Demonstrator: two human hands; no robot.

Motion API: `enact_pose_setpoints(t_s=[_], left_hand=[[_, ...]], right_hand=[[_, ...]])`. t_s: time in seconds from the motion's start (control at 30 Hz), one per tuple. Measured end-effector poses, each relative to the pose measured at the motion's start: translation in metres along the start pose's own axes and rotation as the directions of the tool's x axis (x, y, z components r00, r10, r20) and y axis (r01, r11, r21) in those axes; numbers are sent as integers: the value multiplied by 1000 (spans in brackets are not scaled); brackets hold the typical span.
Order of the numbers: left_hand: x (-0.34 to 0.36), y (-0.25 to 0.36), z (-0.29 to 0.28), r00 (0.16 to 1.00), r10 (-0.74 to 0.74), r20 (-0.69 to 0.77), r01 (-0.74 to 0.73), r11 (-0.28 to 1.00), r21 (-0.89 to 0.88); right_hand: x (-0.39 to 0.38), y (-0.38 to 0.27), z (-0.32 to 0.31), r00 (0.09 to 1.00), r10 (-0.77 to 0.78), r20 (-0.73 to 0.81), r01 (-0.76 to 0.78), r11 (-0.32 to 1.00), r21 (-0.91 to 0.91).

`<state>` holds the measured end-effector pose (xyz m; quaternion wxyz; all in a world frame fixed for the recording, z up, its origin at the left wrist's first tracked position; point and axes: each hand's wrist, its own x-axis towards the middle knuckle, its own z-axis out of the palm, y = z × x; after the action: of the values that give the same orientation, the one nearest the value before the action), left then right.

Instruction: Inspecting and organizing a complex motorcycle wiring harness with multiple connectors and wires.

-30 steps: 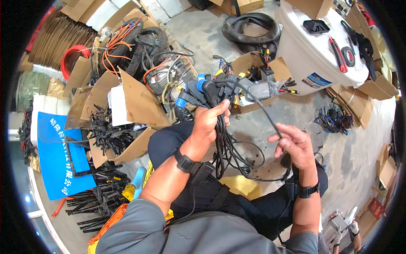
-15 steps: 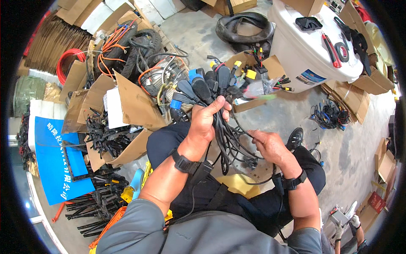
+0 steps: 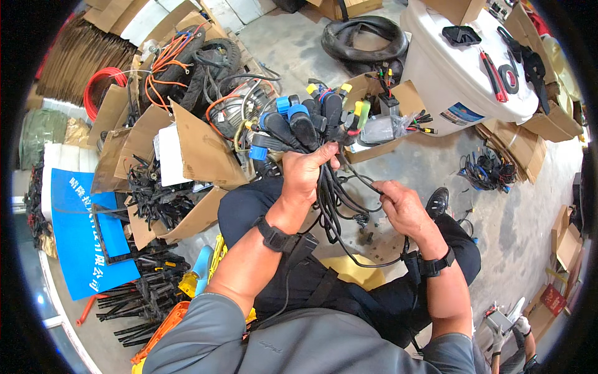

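Observation:
My left hand (image 3: 310,168) is closed around a bundle of black cables with several black, blue and yellow connectors (image 3: 301,118) fanned out above my fist. Loops of black cable (image 3: 332,224) hang from it over my lap. Lower and to the right, my right hand (image 3: 396,202) is closed on one black cable of the bundle, pinched between thumb and fingers. Just behind the connectors sits an open cardboard box (image 3: 408,96) of cables and small parts.
Cardboard boxes (image 3: 205,143) of cables, tires (image 3: 193,81) and a blue sign (image 3: 75,237) are on the left. A white tub (image 3: 467,75) with tools stands behind right, near an inner tube (image 3: 364,40) and cable pile (image 3: 489,171). A co-worker's gloved hands (image 3: 511,330) are at lower right.
My right hand moved down and left, its fingers closing on a cable nearer the bundle. The connectors in my left hand have turned and now fan out a little higher.

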<state>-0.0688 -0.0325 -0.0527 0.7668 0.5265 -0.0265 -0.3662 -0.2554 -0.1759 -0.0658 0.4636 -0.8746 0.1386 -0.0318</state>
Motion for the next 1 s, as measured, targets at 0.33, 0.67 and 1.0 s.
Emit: enact_pose_setpoints(t_s=[0.33, 0.67, 1.0], left_hand=[[-2, 5, 3, 995, -48, 82, 49, 999, -13], [-4, 9, 6, 993, -89, 75, 82, 992, 97], [6, 13, 4, 990, 132, 48, -134, 990, 53]], right_hand=[[-2, 3, -11, 961, 248, 126, -273, 928, 252], [-5, -3, -16, 988, 144, 52, -150, 978, 146], [-3, -3, -31, 971, -76, -229, 78, 997, 1]])
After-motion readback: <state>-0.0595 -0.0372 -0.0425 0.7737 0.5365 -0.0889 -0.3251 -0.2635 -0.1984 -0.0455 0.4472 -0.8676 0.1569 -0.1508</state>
